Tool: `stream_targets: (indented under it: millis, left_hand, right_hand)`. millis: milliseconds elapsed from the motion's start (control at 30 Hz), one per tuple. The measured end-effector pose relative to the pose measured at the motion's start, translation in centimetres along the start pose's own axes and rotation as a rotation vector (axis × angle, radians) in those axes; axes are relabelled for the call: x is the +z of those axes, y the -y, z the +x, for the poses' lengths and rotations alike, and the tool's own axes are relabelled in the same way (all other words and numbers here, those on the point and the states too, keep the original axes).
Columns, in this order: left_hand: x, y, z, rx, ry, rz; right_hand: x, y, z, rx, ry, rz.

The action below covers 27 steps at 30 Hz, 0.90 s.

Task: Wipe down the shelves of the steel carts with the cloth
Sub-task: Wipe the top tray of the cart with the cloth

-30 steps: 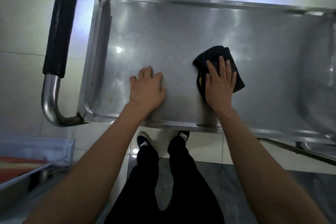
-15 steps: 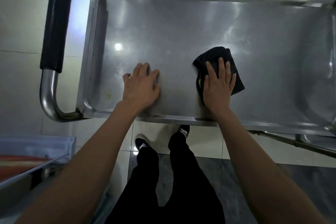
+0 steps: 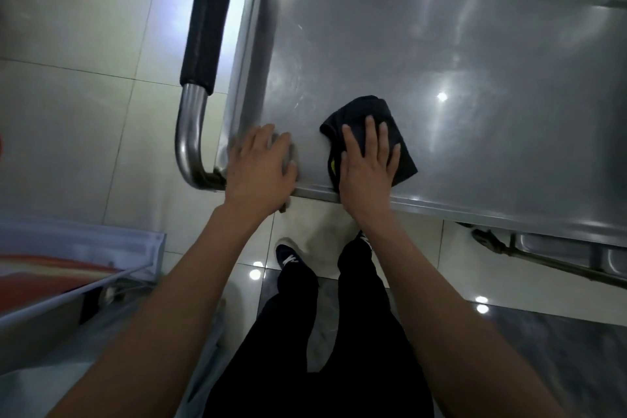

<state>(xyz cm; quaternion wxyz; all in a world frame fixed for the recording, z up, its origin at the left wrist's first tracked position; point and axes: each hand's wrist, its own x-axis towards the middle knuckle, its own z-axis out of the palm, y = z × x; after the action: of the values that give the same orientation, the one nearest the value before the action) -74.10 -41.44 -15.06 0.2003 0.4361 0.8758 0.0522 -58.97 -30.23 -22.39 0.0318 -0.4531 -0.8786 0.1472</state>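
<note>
Right hand pressing a dark cloth flat on the steel cart's top shelf

The cloth [image 3: 380, 132] is lying near the front rim of the shelf [image 3: 458, 54], with the right hand [image 3: 368, 163] spreading straight fingers over it; the left hand [image 3: 261, 166] is resting on the front left corner, fingers relaxed, just beside the padded handle [image 3: 207, 20], above the tiled floor [image 3: 84, 44]

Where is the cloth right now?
The cloth lies on the cart shelf near its front rim, under the flat right hand, beside the left hand.
</note>
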Motion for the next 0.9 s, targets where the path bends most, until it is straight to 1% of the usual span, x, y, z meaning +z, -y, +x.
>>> stream_targets:
  millis: [133, 267, 400, 567, 633, 733, 900]
  left_hand:
    - [-0.6, 0.7, -1.5, -0.122, -0.015, -0.044]
    - [-1.1, 1.0, -2.1, -0.164, 0.01, -0.06]
    - [-1.2, 2.3, -2.6, -0.201, 0.005, -0.085]
    - [-0.5, 2.7, -2.9, -0.173, 0.032, -0.081]
    - [-0.3, 2.4, -2.8, -0.176, 0.025, -0.068]
    - [0.1, 1.5, -2.4, -0.165, 0.034, -0.012]
    - [0.6, -2.2, 0.0, -0.06, 0.033, 0.051]
  right_hand:
    - [1.1, 4.9, 0.4, -0.101, 0.064, 0.013]
    - [2.0, 8.8, 1.2, -0.25, 0.162, 0.019]
    - [2.6, 10.6, 1.7, -0.341, 0.179, 0.047]
    - [2.6, 9.3, 1.9, -0.415, 0.155, 0.04]
    - [2.3, 8.3, 1.9, -0.415, 0.147, 0.045]
    - [1.4, 5.8, 1.9, -0.338, 0.094, 0.08]
    - [-0.7, -0.6, 2.5, -0.216, 0.038, 0.102]
